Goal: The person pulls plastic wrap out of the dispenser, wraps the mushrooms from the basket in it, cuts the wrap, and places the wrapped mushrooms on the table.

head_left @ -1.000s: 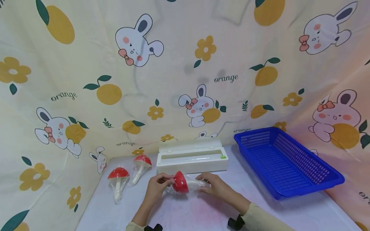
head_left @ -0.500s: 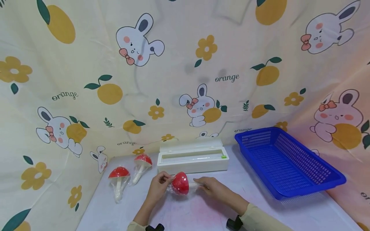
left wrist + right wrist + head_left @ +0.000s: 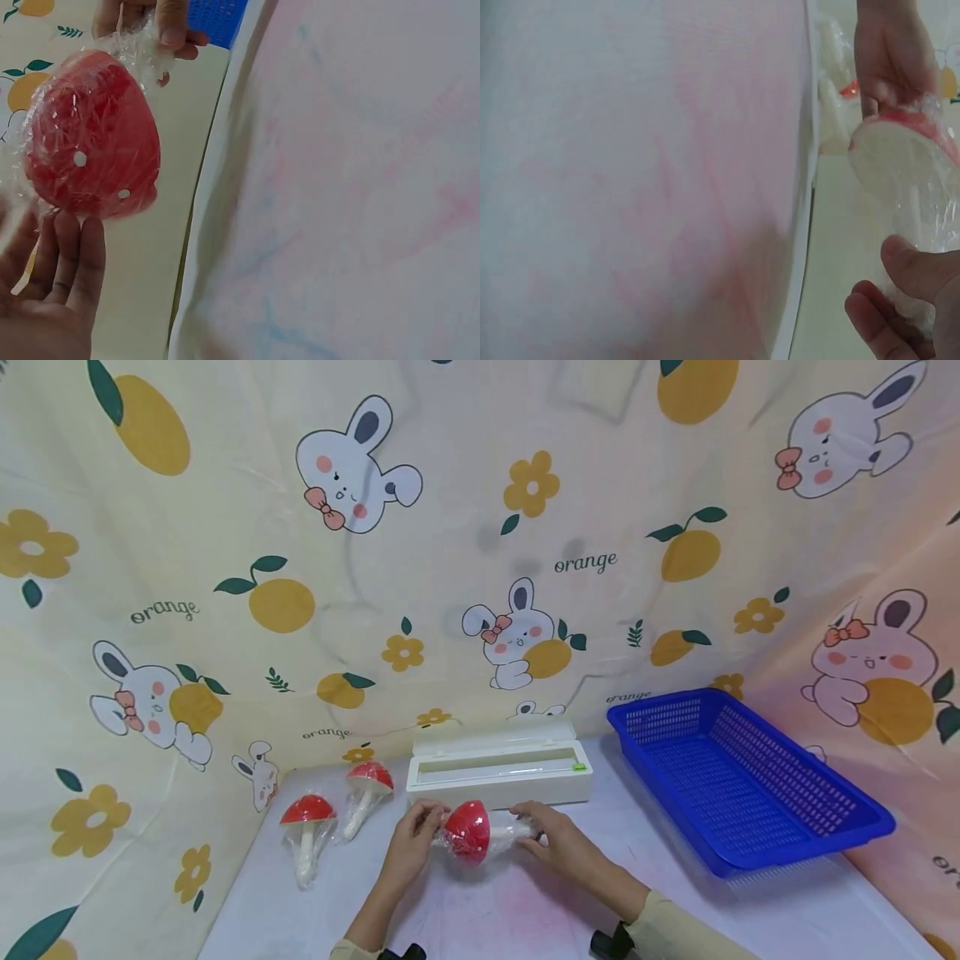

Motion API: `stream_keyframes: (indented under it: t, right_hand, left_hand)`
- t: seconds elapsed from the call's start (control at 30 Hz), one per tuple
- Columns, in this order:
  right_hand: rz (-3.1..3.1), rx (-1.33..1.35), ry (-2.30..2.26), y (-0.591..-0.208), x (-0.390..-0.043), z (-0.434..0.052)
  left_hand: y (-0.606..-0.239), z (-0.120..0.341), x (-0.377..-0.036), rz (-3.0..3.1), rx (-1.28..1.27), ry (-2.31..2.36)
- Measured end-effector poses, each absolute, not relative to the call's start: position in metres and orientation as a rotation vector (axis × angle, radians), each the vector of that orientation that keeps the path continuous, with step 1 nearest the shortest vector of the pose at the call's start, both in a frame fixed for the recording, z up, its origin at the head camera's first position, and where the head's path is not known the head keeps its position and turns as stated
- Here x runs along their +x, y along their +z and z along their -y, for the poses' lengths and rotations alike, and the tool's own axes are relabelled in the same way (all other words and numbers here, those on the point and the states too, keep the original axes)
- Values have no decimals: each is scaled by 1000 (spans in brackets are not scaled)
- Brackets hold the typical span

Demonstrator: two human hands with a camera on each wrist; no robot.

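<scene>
Wrapped toy mushroom (image 3: 468, 832), probably light with slippery film: left hand (image 3: 408, 847) pinches the cap's 9 o'clock edge; right hand (image 3: 555, 843) clasps the stem at 3 o'clock.

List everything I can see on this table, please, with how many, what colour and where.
wrapped mushroom in the hands: 1, red cap with white stem, in clear film, held above the table just in front of the white box
wrapped mushrooms lying down: 2, red caps and white stems, in clear film, on the table at the left
white box: 1, long, lid open, at the back of the table in the middle
basket: 1, blue, latticed, nothing inside, on the right
table: 1, whitish with faint pink marks
cloth: 1, cream with rabbits, oranges and flowers, hung behind and at the sides
left hand: 1, holds the cap end
right hand: 1, grip on the stem end
</scene>
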State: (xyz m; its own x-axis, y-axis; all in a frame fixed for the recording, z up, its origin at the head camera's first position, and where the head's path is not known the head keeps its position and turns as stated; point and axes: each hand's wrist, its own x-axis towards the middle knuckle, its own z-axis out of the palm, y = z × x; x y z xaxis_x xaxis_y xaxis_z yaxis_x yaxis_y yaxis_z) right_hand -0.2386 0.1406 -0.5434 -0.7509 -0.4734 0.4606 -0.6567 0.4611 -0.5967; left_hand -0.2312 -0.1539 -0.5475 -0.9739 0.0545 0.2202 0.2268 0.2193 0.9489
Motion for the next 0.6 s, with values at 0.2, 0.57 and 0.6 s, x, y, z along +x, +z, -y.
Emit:
stream_keyframes:
  t: [0.2,0.57,0.6]
  right_hand:
    - [2441,1004,1145,-546,-241,-144]
    - [2341,1167,909,-549,-238,-142]
    - [2344,1170,900,-548,-238,-142]
  left_hand:
    - [-540,155,-225,2317,-370,-1922]
    - [-539,149,-231,2279,-298,-1972]
    - [-539,149,-231,2280,-292,-1986]
